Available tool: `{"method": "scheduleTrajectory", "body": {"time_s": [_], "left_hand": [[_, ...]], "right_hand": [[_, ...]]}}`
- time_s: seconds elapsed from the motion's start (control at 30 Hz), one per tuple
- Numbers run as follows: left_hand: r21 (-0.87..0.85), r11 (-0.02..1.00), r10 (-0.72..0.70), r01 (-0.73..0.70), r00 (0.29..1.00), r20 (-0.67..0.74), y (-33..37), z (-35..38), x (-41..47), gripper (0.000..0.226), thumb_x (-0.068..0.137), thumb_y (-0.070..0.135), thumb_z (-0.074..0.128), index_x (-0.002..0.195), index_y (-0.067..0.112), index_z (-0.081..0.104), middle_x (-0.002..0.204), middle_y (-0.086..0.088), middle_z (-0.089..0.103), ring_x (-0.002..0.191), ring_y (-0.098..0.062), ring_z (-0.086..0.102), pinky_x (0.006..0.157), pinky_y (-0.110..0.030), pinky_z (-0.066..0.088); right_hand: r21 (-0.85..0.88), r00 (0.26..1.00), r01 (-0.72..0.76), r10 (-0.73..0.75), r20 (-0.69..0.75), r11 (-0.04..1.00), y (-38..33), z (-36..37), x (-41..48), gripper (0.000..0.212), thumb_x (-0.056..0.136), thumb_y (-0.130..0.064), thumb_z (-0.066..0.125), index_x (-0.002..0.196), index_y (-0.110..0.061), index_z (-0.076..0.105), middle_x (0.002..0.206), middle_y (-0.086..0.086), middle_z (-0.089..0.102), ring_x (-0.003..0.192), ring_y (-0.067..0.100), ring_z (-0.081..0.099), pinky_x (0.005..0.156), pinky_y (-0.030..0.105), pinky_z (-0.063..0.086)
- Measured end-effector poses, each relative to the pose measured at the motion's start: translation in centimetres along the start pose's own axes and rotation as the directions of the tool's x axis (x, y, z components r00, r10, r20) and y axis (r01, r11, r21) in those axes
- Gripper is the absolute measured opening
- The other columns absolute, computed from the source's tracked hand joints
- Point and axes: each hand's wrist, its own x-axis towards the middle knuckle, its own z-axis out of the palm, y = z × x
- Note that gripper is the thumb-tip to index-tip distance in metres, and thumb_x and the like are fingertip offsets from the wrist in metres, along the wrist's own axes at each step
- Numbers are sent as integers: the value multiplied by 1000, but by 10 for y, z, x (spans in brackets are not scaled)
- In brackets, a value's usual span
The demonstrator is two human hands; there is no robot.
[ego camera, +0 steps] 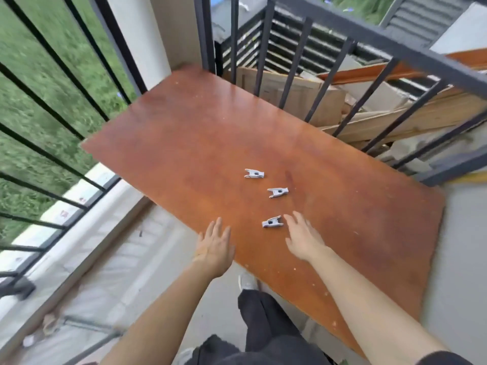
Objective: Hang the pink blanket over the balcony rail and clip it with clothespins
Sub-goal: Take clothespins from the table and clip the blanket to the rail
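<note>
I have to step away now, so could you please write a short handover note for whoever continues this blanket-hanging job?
Left hand: open, empty, at the near edge of the reddish-brown wooden tabletop.
Right hand: open, empty, fingertips right beside the nearest small grey plastic clothespin.
Two more grey clothespins lie loose on the wood: middle, far.
The pink blanket is not in view. The dark metal balcony rail carries no blanket.
Done: nothing visible.
Left: pick up the clothespins, find the blanket, hang it, clip it.
</note>
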Motion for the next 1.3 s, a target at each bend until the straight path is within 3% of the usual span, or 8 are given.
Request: {"method": "scheduleTrajectory", "body": {"time_s": [0.2,0.3,0.4,0.6,0.73,1.03,1.2,1.3], "left_hand": [[-24,998,-58,66,963,264,-1,52,0,59,103,45,23,155,17,18,165,-4,-3,151,-26,5,120,-49,16],[-50,995,-65,85,949,307,-10,57,-7,57,104,43,27,154,17,22,166,-3,-2,150,-27,8,119,-49,19],[-145,970,-154,195,954,256,-22,52,-17,55,103,42,31,152,18,28,164,-4,11,151,-25,10,120,-48,17],[-297,867,-401,400,914,60,-68,41,-69,50,101,41,36,146,18,38,159,-4,27,146,-25,23,116,-44,26],[-388,771,-559,504,829,-34,-108,46,-131,48,100,40,40,143,18,43,155,-5,33,141,-27,31,113,-42,30],[-580,466,-844,668,532,-65,-187,98,-303,44,94,36,52,132,14,52,147,-7,39,136,-28,39,105,-41,40],[-523,367,-904,769,427,-6,-228,130,-371,42,92,33,54,132,21,48,150,-2,33,133,-27,40,101,-39,41],[-411,357,-922,839,388,-9,-267,146,-393,44,88,29,61,130,17,52,141,-4,45,123,-28,50,93,-40,47]], "right_hand": [[4,997,80,-80,-15,997,2,33,37,80,88,7,51,154,-28,21,162,0,15,138,28,36,100,41,45],[-23,992,120,-121,-26,993,0,40,49,63,89,5,48,144,-25,41,143,3,41,123,27,47,92,38,46],[-19,990,133,-133,-51,991,-10,41,54,44,91,1,48,129,-21,56,121,6,52,115,28,52,89,38,46],[119,960,279,-272,-70,953,-93,29,43,38,91,-25,60,128,-19,57,120,9,56,116,31,52,93,39,45],[397,894,437,-437,-96,807,-190,29,20,35,86,-36,58,114,-17,65,109,14,60,105,32,57,89,33,42],[554,714,619,-693,-101,556,-386,83,-76,33,94,-34,58,126,-24,59,105,8,60,76,9,56,82,24,41],[587,669,605,-743,-8,538,-439,145,-129,40,95,-43,57,127,-19,57,85,-1,59,86,18,58,83,32,43],[615,683,538,-725,82,576,-461,184,-144,51,87,-47,68,127,-17,59,92,0,64,89,19,62,87,32,49]]}}
